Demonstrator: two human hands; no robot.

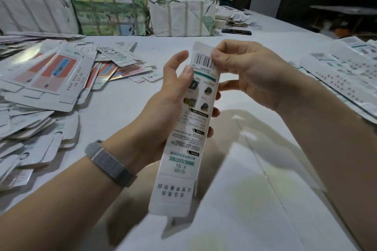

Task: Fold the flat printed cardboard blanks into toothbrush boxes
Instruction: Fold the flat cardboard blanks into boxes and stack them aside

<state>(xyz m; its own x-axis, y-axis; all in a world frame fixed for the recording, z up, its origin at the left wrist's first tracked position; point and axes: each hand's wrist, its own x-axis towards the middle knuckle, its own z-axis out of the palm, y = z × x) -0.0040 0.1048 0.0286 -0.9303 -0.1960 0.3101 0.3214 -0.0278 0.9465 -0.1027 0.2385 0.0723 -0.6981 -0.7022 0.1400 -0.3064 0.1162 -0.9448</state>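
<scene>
Two hands hold one long toothbrush box (188, 126) up over the white table (126, 100).

Fingers of the right hand (242, 73) curl in and pinch the box's far end right at the barcode, thumb and forefinger pressed together on the card. The left hand (173, 96) wraps the box's middle, thumb flat on the printed face, fingertips showing past the right edge. A grey mesh wristband (110, 163) sits on that wrist. The near end flap hangs open and blurred. Flat printed blanks (51, 79) lie heaped on the left, more blanks (344, 75) spread on the right, and taped paper bundles (110, 6) stand along the far side.
</scene>
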